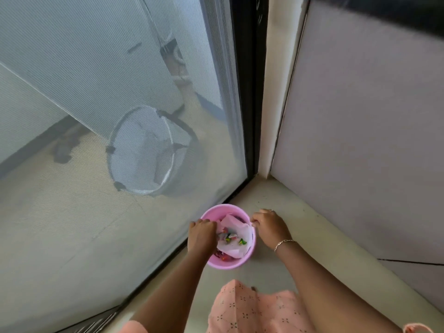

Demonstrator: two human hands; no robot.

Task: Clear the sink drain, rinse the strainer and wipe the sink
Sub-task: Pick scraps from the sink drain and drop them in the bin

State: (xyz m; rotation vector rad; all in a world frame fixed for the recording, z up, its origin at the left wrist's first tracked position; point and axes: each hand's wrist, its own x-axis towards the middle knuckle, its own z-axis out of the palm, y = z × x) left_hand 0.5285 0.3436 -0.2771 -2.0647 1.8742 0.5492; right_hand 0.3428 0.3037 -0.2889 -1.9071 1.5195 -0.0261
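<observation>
Bending over a small pink bin (249, 257) on the floor, I have both hands at its mouth. My left hand (201, 233) is curled with the fingers dipped down inside the near-left rim, closed on the edge of the white liner (236, 247), as far as I can judge; the fingertips themselves are hidden. My right hand (268, 224) is loosely fisted at the right rim, pinching what looks like the liner's other edge between thumb and fingers. A thin chain bracelet (284, 243) sits on that wrist.

Neither the sink nor the strainer is in view, so I cannot say where they are or what state they are in. Bits of coloured scrap (231, 240), green, red and pale, lie in the liner, which suggests to me that the drain debris is being dumped here or the bag arranged around it. If so, clearing the drain is the step in hand, and rinsing the strainer and wiping the sink look to be ahead of me.

The bin is smooth moulded plastic, round and slightly tapered. The liner is thin, crumpled and translucent-white, likely slippery and easy to tear. The floor (300, 236) is pale and matte with some specks. To my left a fine mesh screen (120, 80) in a dark frame blurs a round wire-rimmed basket (144, 150) beyond it. My pink dress (252, 313) has a small stitched pattern.
</observation>
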